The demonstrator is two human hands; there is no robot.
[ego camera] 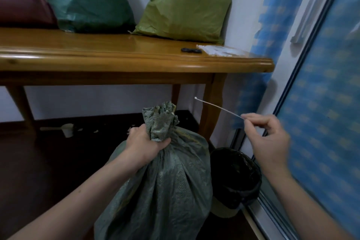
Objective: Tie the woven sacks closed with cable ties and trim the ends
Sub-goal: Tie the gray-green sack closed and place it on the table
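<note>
Three sacks (83, 0): sitting on table (116, 58).
Left hand (145, 142): gripping my floor sack (165, 191) by its neck.
Right hand (266, 138): pinching cable tie (218, 107).
Bin (235, 177): standing beside floor sack.

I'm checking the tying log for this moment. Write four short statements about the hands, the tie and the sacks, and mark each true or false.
1. The left hand grips the gathered neck of the grey-green sack. True.
2. The cable tie is looped round that neck. False: it sticks out in the air, clear of the sack, pinched at one end by the right hand.
3. An olive sack stands on the table. True.
4. The black-lined bin is on the table. False: it stands on the floor beside the grey-green sack.
</note>
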